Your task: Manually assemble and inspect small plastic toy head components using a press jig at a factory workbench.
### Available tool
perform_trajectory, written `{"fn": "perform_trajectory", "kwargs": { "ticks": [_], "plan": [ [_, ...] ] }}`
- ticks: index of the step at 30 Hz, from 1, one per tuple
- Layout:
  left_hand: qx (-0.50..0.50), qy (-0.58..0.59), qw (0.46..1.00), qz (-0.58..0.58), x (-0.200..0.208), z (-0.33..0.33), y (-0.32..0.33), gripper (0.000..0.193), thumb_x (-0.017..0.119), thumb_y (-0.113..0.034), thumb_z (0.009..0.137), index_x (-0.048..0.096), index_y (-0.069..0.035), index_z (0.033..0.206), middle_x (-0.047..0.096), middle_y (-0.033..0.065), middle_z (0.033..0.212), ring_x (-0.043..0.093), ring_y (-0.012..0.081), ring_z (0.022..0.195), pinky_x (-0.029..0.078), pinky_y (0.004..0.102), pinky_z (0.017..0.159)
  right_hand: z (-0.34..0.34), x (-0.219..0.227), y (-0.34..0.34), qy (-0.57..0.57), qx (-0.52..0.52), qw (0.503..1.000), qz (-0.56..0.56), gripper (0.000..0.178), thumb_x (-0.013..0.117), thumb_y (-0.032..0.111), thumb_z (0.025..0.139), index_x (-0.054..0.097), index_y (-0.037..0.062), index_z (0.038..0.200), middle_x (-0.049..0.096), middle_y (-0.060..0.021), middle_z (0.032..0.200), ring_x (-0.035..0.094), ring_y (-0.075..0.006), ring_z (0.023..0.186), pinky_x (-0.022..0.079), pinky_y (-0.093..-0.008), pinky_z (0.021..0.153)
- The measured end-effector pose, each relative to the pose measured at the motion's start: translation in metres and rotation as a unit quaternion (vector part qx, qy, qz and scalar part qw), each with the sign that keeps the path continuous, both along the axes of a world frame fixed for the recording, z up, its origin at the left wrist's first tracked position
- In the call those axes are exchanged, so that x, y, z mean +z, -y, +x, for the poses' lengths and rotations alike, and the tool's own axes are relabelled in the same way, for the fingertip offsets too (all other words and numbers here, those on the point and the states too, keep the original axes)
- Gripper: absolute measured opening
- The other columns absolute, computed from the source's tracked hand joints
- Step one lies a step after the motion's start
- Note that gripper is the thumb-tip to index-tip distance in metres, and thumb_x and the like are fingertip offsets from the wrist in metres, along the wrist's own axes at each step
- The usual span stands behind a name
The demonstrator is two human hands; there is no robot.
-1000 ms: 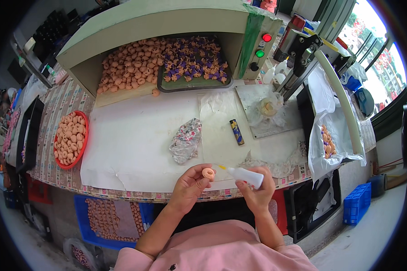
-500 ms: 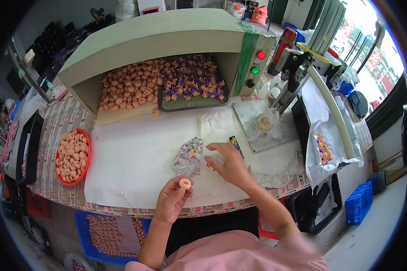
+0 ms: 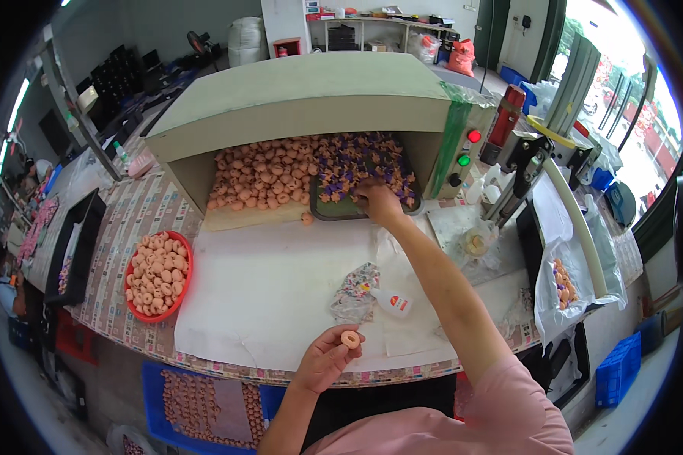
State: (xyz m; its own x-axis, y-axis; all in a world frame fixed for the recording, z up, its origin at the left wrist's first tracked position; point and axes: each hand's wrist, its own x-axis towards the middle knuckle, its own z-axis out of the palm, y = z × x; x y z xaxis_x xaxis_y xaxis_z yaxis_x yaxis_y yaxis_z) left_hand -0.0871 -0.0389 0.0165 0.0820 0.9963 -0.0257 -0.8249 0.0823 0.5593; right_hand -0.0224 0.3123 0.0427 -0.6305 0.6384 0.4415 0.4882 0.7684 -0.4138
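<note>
My left hand [image 3: 328, 362] is closed around a peach-coloured hollow plastic piece [image 3: 350, 339], its oval opening turned upward, near the table's front edge. My right hand [image 3: 381, 203] reaches into a dark tray [image 3: 334, 215] under the hood, its bent fingers down among small orange-and-purple pieces [image 3: 349, 163]. Whatever its fingertips grip is too small to make out. Between my hands a white squeeze bottle [image 3: 393, 302] with a red mark lies on white paper. The bottle's tip rests against a crumpled speckled plastic bag [image 3: 354, 294].
A beige hood [image 3: 296, 98] with lit buttons covers the tray and a heap of peach pieces [image 3: 262, 171]. At left stands a red basket [image 3: 188, 284] of similar pieces. A lever press [image 3: 525, 163] and a lined box [image 3: 542, 303] are at right. A blue crate [image 3: 153, 413] sits below the table.
My right hand has moved from over the paper forward into the tray. The white bottle now shows lying by the bag. My left hand still holds its piece; the view has tilted up.
</note>
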Motion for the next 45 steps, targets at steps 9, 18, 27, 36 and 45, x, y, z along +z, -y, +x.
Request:
{"fn": "perform_trajectory", "kwargs": {
  "ticks": [9,18,27,36,45],
  "plan": [
    [0.062,-0.005,0.996,-0.065,0.009,0.006,0.003,0.040,0.063,-0.009,0.090,0.051,-0.003,0.127,0.060,0.0085,0.116,0.060,0.0153,0.103,0.049,0.0288,0.092,0.053,0.033,0.126,-0.181,0.103,0.943,-0.260,0.011,0.068,0.009,0.086,0.061,0.0003,0.089,0.063,-0.0091,0.095,0.061,-0.0094,0.076,0.048,-0.0237,0.063],
    [-0.003,-0.036,0.998,-0.058,0.008,0.063,-0.017,0.040,0.063,-0.010,0.090,0.051,-0.003,0.127,0.060,0.0064,0.112,0.058,0.0142,0.100,0.047,0.0286,0.091,0.179,0.037,0.247,-0.214,0.075,0.898,-0.378,0.026,0.073,-0.003,0.077,0.067,0.0024,0.101,0.065,-0.0083,0.098,0.065,-0.0159,0.088,0.054,-0.0277,0.076],
    [-0.026,-0.117,0.992,-0.038,0.011,0.104,-0.008,0.041,0.068,-0.014,0.087,0.054,0.001,0.123,0.062,0.0096,0.112,0.060,0.0151,0.097,0.050,0.0290,0.084,0.225,0.039,0.261,-0.192,0.104,0.942,-0.254,0.024,0.079,-0.002,0.067,0.069,0.0028,0.089,0.071,-0.0074,0.091,0.067,-0.0192,0.086,0.053,-0.0294,0.073],
    [-0.031,-0.198,0.978,-0.056,0.022,0.120,0.003,0.035,0.076,-0.016,0.080,0.064,0.002,0.108,0.067,0.0084,0.094,0.062,0.0124,0.075,0.053,0.0250,0.069,0.244,0.030,0.269,-0.209,0.108,0.901,-0.365,0.018,0.076,-0.004,0.070,0.069,0.0014,0.086,0.070,-0.0081,0.087,0.067,-0.0181,0.080,0.053,-0.0287,0.070],
    [-0.058,-0.162,0.983,-0.070,0.029,0.116,-0.003,0.028,0.071,-0.008,0.084,0.060,0.001,0.108,0.065,0.0092,0.098,0.064,0.0143,0.085,0.056,0.0285,0.076,0.246,0.034,0.260,-0.216,0.128,0.880,-0.403,0.021,0.077,-0.002,0.071,0.069,0.0011,0.091,0.070,-0.0097,0.091,0.067,-0.0187,0.080,0.053,-0.0283,0.071]
  ]
}}
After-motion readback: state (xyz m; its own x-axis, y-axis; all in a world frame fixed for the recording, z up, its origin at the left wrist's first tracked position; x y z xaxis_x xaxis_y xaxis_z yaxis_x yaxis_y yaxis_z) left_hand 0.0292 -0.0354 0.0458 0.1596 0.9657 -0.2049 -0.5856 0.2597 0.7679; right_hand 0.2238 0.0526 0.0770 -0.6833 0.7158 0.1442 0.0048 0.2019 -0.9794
